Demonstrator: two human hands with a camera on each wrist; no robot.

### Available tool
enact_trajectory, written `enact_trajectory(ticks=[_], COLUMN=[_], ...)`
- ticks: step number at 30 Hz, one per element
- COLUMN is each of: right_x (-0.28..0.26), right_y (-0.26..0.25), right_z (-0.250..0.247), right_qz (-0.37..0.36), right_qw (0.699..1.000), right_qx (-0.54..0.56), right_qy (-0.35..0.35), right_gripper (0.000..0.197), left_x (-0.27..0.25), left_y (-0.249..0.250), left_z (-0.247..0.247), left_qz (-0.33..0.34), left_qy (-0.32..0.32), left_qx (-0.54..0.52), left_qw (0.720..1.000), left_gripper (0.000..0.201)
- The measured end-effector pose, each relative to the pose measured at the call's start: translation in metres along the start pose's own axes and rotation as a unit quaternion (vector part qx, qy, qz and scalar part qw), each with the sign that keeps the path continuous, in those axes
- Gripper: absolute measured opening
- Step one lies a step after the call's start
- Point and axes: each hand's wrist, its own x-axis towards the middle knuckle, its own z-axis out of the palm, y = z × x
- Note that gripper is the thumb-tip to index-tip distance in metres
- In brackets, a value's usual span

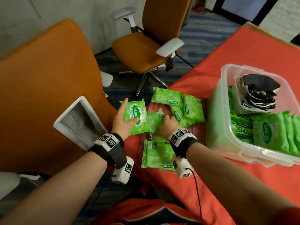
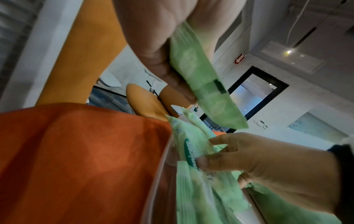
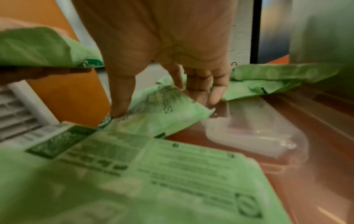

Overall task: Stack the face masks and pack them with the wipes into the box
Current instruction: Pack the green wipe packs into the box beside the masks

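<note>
The task is well along, I judge: the box (image 1: 227, 101), a clear plastic tub with rounded corners standing at the right on the red cloth (image 1: 243, 51), already holds a stack of black masks (image 1: 258, 93) in its far part and a row of green wipe packs (image 1: 272, 135) standing on edge in its near part. What is left are the loose packs (image 1: 178, 103) to the left of the box, near the table edge; several lie there in disorder, some overlapping, on what seems to be the clear lid (image 1: 197, 132). The left hand (image 1: 121, 120) holds one pack (image 1: 136, 117) from below, the thumb curled over its face, lifted a little above the pile. The right hand (image 1: 168, 125) reaches down into the pile and its fingers (image 3: 122, 104) pinch the next pack (image 3: 159, 115), the thumb on one side and the other fingers on the far edge. The packs are soft, flat pouches of thin glossy film with crimped ends; they bend and wrinkle easily. The masks look like soft fabric with white ear loops. No loose mask shows outside the box, so the stacking seems finished. Beyond the table stand orange chairs (image 1: 142, 43) with smooth seats.
</note>
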Motion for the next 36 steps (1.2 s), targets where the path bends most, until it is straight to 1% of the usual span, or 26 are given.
enact_trajectory(ticks=[2,3,4,5,7,9,11,12,14,16,18,19,21,22,23,24,25,27,28,30,31,34,36], right_x=[0.005,0.006,0.008,0.011,0.010,0.004,-0.006,-0.011,-0.018,-0.020,-0.018,-0.015,-0.006,0.000,0.007,0.015,0.024,0.043,0.051,0.066,0.073,0.093,0.101], right_y=[-0.002,-0.002,-0.002,-0.003,-0.008,-0.017,-0.028,-0.033,-0.041,-0.046,-0.049,-0.048,-0.044,-0.042,-0.038,-0.035,-0.031,-0.026,-0.023,-0.017,-0.013,-0.006,-0.005], right_z=[-0.001,-0.004,-0.008,-0.013,-0.025,-0.040,-0.055,-0.060,-0.062,-0.056,-0.052,-0.052,-0.053,-0.055,-0.056,-0.057,-0.059,-0.063,-0.065,-0.067,-0.067,-0.068,-0.069], right_qz=[0.015,0.021,0.022,0.021,-0.005,-0.032,-0.063,-0.090,-0.154,-0.199,-0.210,-0.218,-0.235,-0.233,-0.215,-0.187,-0.158,-0.110,-0.095,-0.056,-0.042,-0.036,-0.037], right_qw=[0.999,0.998,0.997,0.995,0.994,0.987,0.974,0.967,0.953,0.943,0.938,0.933,0.926,0.923,0.920,0.922,0.932,0.965,0.975,0.989,0.992,0.993,0.993], right_qx=[0.031,0.053,0.078,0.097,0.112,0.130,0.156,0.161,0.174,0.190,0.229,0.257,0.279,0.293,0.315,0.328,0.309,0.180,0.116,0.003,-0.039,-0.102,-0.108], right_qy=[-0.002,-0.009,-0.018,-0.021,0.015,0.088,0.153,0.177,0.196,0.185,0.153,0.129,0.097,0.088,0.086,0.089,0.107,0.158,0.165,0.138,0.111,0.044,0.033], right_gripper=[0.095,0.093,0.088,0.078,0.053,0.034,0.025,0.024,0.027,0.031,0.025,0.023,0.025,0.031,0.038,0.043,0.045,0.047,0.051,0.065,0.074,0.095,0.099], left_x=[0.002,0.003,0.005,0.006,0.009,0.013,0.013,0.011,0.012,0.012,0.015,0.016,0.019,0.020,0.022,0.026,0.029,0.033,0.035,0.038,0.038,0.039,0.042], left_y=[-0.003,-0.006,-0.007,-0.007,-0.006,-0.003,0.007,0.014,0.023,0.030,0.031,0.030,0.029,0.028,0.027,0.021,0.019,0.017,0.015,0.014,0.015,0.015,0.008], left_z=[-0.002,-0.002,-0.002,-0.002,0.000,0.004,0.010,0.014,0.021,0.026,0.027,0.027,0.026,0.024,0.021,0.018,0.014,0.007,0.003,0.000,-0.001,-0.003,-0.006], left_qz=[0.000,-0.010,-0.020,-0.027,-0.041,-0.056,-0.071,-0.083,-0.105,-0.125,-0.136,-0.129,-0.109,-0.103,-0.101,-0.099,-0.095,-0.088,-0.081,-0.064,-0.056,-0.036,-0.033], left_qy=[0.007,0.012,0.014,0.014,0.014,0.009,-0.011,-0.030,-0.061,-0.067,-0.055,-0.044,-0.006,0.004,0.003,-0.002,-0.003,0.002,-0.003,-0.017,-0.019,-0.008,-0.012], left_qx=[0.032,0.046,0.053,0.057,0.060,0.047,-0.016,-0.066,-0.151,-0.195,-0.229,-0.233,-0.203,-0.183,-0.175,-0.175,-0.175,-0.169,-0.169,-0.168,-0.159,-0.135,-0.135], left_qw=[0.999,0.999,0.998,0.998,0.997,0.997,0.997,0.994,0.981,0.970,0.962,0.963,0.973,0.978,0.979,0.980,0.980,0.982,0.982,0.984,0.985,0.990,0.990], left_gripper=[0.046,0.034,0.028,0.026,0.026,0.025,0.030,0.036,0.053,0.055,0.059,0.054,0.021,0.010,0.008,0.014,0.022,0.042,0.057,0.085,0.091,0.093,0.089])
